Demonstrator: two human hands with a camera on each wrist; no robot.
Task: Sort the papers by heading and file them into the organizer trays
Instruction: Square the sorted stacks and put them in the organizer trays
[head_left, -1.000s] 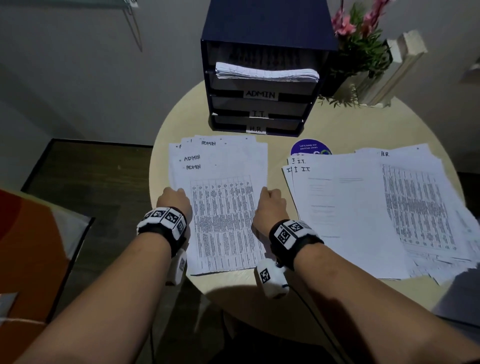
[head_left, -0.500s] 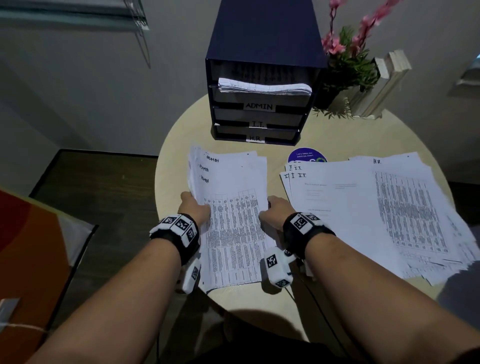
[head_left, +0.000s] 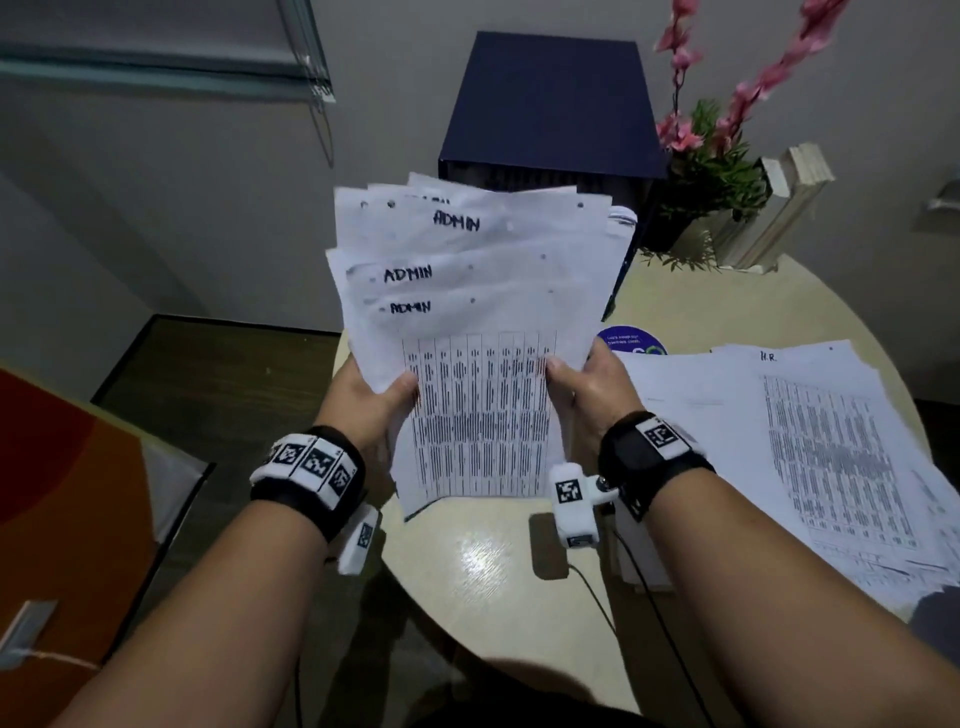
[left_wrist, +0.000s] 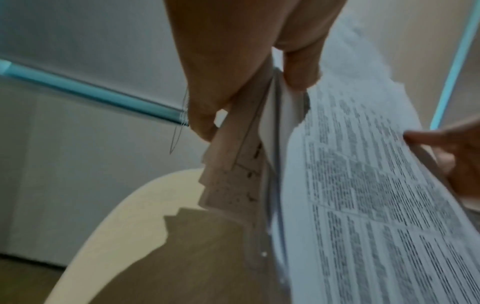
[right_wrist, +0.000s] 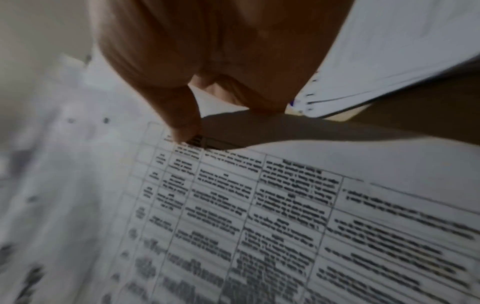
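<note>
The left hand (head_left: 371, 402) and right hand (head_left: 584, 387) each pinch a side edge of the ADMIN papers (head_left: 467, 332), thumbs on the front sheet. The stack, half a second ago tilting off the counter (head_left: 498, 561), now stands upright between both hands, before the organizer (head_left: 550, 109).

Fanned ADMIN papers (head_left: 467, 332) held upright before organizer (head_left: 550, 109).
</note>
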